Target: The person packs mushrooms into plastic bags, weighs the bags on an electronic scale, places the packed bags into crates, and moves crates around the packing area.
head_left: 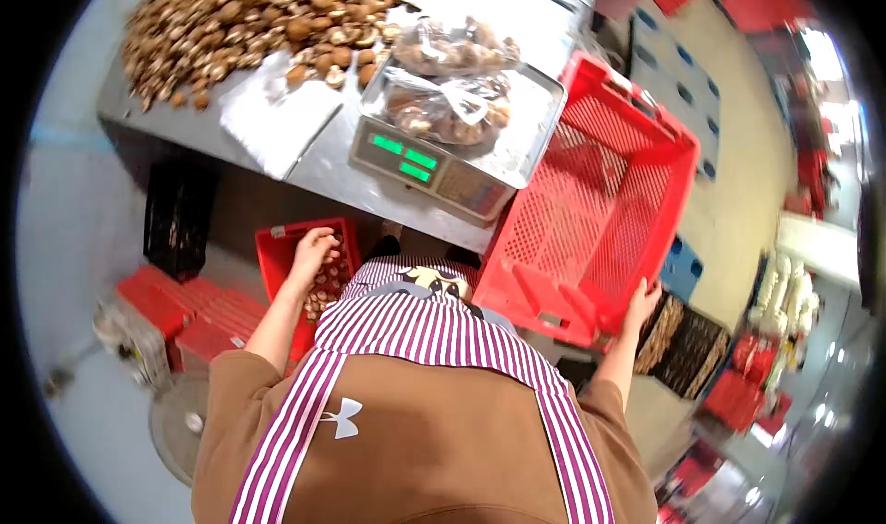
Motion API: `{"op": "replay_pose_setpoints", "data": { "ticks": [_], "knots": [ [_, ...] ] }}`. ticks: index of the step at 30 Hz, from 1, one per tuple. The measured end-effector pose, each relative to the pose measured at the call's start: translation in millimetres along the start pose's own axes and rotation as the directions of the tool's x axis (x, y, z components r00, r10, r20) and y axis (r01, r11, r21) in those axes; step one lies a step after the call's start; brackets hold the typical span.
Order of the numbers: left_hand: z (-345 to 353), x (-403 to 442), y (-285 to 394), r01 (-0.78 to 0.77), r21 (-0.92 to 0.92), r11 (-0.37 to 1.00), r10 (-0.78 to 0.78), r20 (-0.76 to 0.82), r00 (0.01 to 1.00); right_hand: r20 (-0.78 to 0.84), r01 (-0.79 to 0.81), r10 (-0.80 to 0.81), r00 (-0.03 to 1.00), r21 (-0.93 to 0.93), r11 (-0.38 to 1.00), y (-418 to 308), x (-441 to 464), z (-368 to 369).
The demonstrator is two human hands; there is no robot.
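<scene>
Red crate (526, 304) is right of the table (355, 175), open side up toward my camera, near end by the apron (415, 323). Right hand (640, 304) is closed on its near right corner, fingers at the rim. Looks like a steadying grip: the crate is wide and only one hand is on it. Can't see what carries it underneath.

Left hand (314, 249) is over the red bin (272, 252), low by the table edge, fingers part-curled near the loose mushrooms (325, 289) in it. Can't tell if it's gripping one. Bin sits close to the body, probably for short reach.

Scale (401, 162) is on the table just beside the crate, green display facing the wearer, so I'd say it's set for easy reading. Two filled bags (448, 113) lie on its pan, mushrooms showing through the plastic. Flat plastic (277, 118) is left of the scale at the table's near edge, likely there for reach. Mushroom pile (240, 21) is further back. Black crate (180, 220) stands on the floor at left.
</scene>
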State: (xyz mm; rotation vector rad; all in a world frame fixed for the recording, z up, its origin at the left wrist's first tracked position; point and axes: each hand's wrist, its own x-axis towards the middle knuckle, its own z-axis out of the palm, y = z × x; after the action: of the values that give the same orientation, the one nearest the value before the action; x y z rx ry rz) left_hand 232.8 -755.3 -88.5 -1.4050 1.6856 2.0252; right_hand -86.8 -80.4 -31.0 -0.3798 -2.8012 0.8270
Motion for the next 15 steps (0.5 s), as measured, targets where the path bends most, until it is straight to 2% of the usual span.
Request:
{"op": "replay_pose_setpoints", "data": {
  "ticks": [1,3,5,9,12,15],
  "knots": [
    [-15.4,13.1,8.5,-0.010,0.034,0.999,0.010,0.006,1.000,-0.072,-0.126,0.118,0.990,-0.127,0.984,2.9,-15.3,0.3],
    [-36.7,24.0,34.9,-0.010,0.093,0.996,0.006,0.041,0.999,-0.175,-0.253,0.206,0.963,-0.319,0.913,-18.4,-52.9,-6.7],
    [-48.9,37.3,51.3,-0.037,0.150,0.988,0.027,0.065,0.998,-0.237,-0.333,0.261,0.936,-0.355,0.873,-14.4,-78.5,-9.8],
    [-43.5,33.7,71.0,-0.090,0.153,0.984,0.077,0.089,0.993,-0.221,-0.358,0.294,0.930,-0.367,0.859,-20.1,-102.0,-12.6],
    [-17.2,40.2,62.6,-0.123,0.158,0.980,0.093,0.184,0.979,-0.196,-0.377,0.325,0.925,-0.386,0.842,-23.7,-100.8,-11.8],
    [26.5,42.7,51.2,-0.105,0.106,0.989,0.076,0.253,0.965,-0.214,-0.342,0.273,0.938,-0.437,0.832,-21.6,-99.6,-13.9]
  ]
}}
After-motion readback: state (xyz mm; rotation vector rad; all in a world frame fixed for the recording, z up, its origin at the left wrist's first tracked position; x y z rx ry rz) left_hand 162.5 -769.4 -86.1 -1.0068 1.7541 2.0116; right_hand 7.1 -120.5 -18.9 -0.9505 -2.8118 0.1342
